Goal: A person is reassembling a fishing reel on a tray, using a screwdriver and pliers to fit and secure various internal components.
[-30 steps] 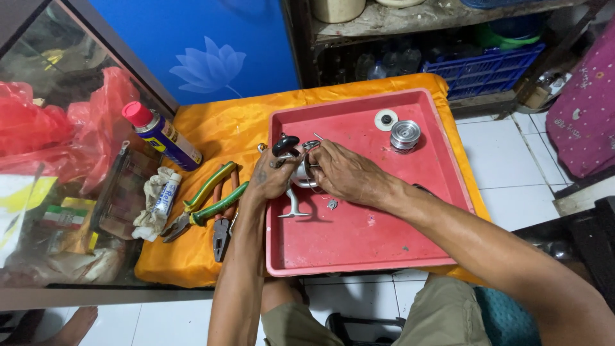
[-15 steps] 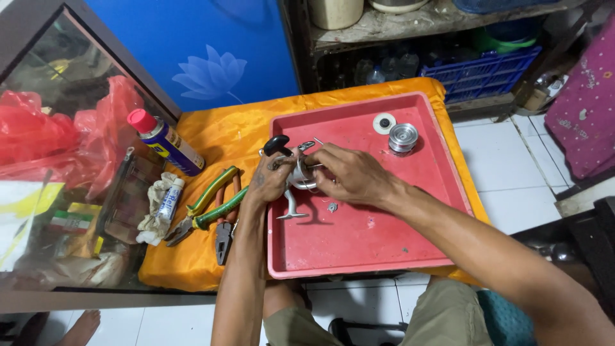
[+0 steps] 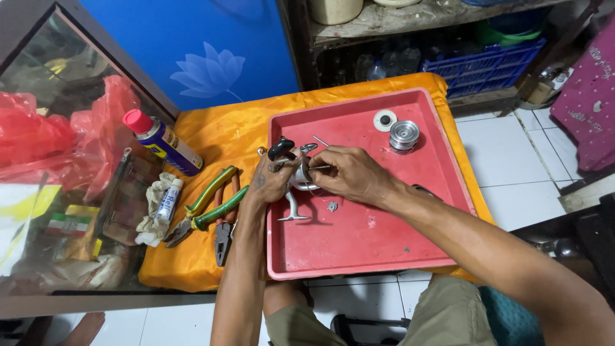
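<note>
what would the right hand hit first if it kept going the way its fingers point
The right hand points leftward and already touches the silver fishing reel body. Straight past that, it would likely meet the left hand holding the reel from the other side, though depth is hard to judge.

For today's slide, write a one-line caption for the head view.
Both hands, left hand and right hand, hold a reel over a red tray, pliers alongside.

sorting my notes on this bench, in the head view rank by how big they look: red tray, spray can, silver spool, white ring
Largest to smallest:
1. red tray
2. spray can
3. silver spool
4. white ring
The spool and ring look close in width; the spool is only slightly bigger, so that order is unsure.
</note>
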